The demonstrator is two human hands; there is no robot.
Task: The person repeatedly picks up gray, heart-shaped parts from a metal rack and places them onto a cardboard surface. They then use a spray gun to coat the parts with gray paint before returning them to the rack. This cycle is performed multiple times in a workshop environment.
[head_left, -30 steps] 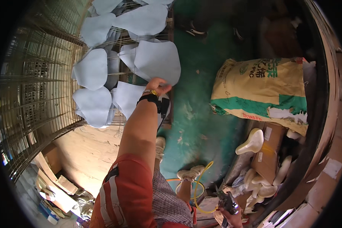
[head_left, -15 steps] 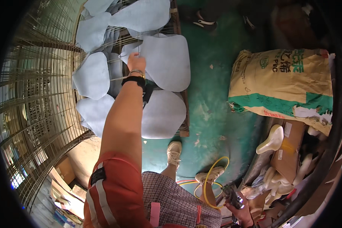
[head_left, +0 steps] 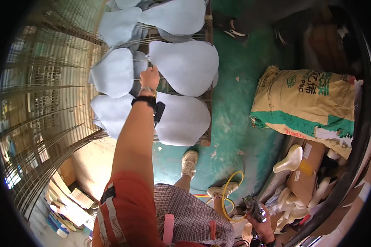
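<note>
- Left hand [head_left: 149, 77]: arm extended, fingers closed on what appears to be a wire of the wire rack [head_left: 49, 103], between the pale blue foam pieces [head_left: 185, 66] lying on its shelves.
- Right hand [head_left: 260, 218]: low at the lower edge, fingers wrapped around a dark handheld tool [head_left: 253, 207].
- Yellow hose [head_left: 226, 193]: on the green floor [head_left: 231, 123], beside the tool.

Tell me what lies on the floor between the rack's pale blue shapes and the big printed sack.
In the head view, only bare green floor, scuffed and spotted, separates the pale blue shapes from the sack. The left hand touches the rack.
</note>
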